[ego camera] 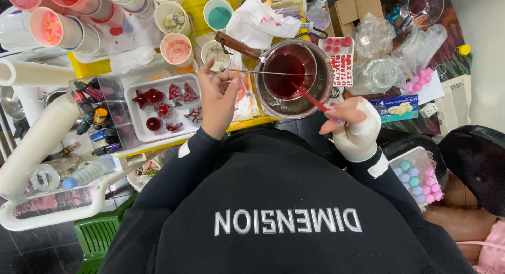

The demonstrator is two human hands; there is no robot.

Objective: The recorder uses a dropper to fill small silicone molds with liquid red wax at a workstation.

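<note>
A small metal pot (290, 71) full of dark red liquid sits inside a larger steel pan (298, 107). My left hand (218, 98) pinches the pot's thin wire handle (247, 71) just left of the pot. Wrapped in white bandage, my right hand (353, 125) holds a red stirring stick (311, 99) whose tip dips into the red liquid. Left of my left hand lies a white tray (138, 119) carrying several red shaped moulds (149, 98).
Several paper cups (177, 49) with coloured contents stand at the back left. A clear organiser with small dye bottles (98, 119) sits beside the tray. Plastic bags and a glass lid (380, 74) lie right, a tub of pastel pieces (418, 175) near my right elbow.
</note>
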